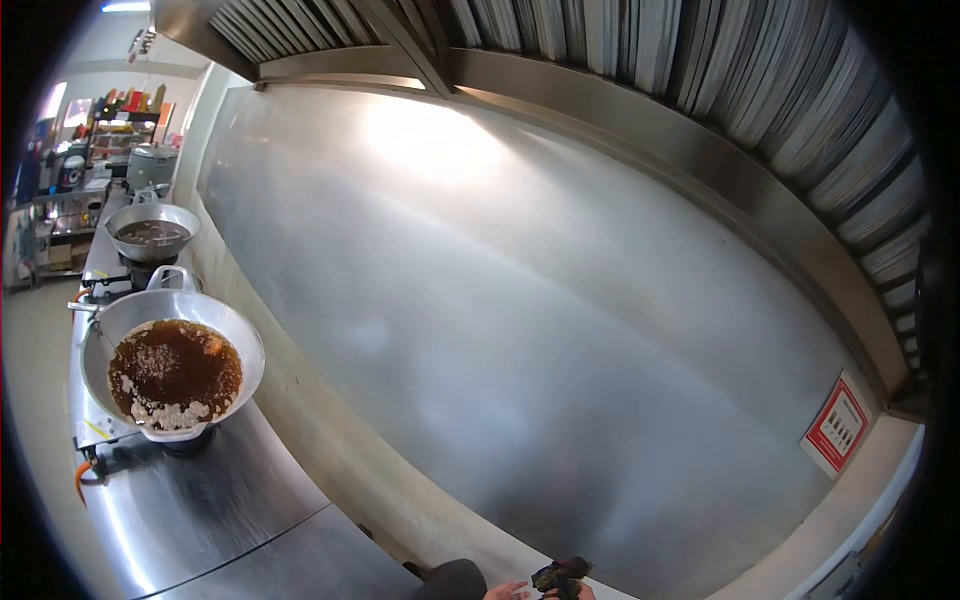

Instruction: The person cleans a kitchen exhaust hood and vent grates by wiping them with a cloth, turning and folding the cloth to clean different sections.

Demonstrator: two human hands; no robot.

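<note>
At the bottom edge my right hand (585, 592) closes around a dark, crumpled bundle (562, 573) with greenish-yellow patches; its exact kind is unclear. Just left of it, my left hand (507, 591) shows only in part, its fingers stretched out toward the bundle. Whether those fingers touch it I cannot tell. Most of both hands is cut off by the frame. Beside my left hand is a dark rounded shape (455, 580), partly cut off as well.
A large metal wok (250, 345) of brown, bubbling oil with pale bits stands on a burner at left. Behind it sits a second wok (190, 218) with dark liquid. A steel counter (230, 510) runs below a metal wall (520, 330) and an exhaust hood (640, 85).
</note>
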